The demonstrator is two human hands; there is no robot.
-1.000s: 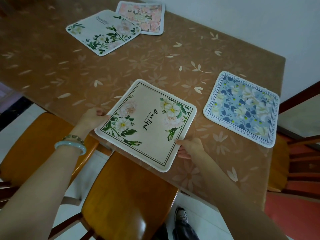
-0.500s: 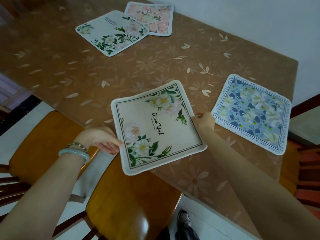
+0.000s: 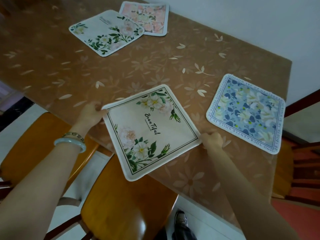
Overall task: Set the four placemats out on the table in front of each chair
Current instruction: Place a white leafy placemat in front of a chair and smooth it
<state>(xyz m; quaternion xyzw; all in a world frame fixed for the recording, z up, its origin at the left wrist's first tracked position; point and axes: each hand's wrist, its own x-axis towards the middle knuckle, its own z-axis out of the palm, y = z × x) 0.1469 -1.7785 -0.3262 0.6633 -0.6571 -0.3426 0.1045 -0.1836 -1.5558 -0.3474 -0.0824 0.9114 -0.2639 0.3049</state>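
A cream placemat (image 3: 149, 130) with white flowers and black script lies at the near edge of the table (image 3: 155, 66), one corner hanging over the edge. My left hand (image 3: 91, 112) pinches its left corner. My right hand (image 3: 212, 140) grips its right corner. A blue floral placemat (image 3: 245, 113) lies flat to the right. At the far side a white placemat with green leaves (image 3: 107, 33) partly overlaps a pink floral placemat (image 3: 149, 18).
A wooden chair (image 3: 126, 201) stands tucked under the near edge below the cream mat, with a second wooden chair (image 3: 34, 144) to its left. Another chair (image 3: 301, 163) sits at the right end. A white wall (image 3: 242, 23) borders the far side.
The cream placemat has turned on the table. My left hand moved up to its left corner and my right hand came down to its right corner.
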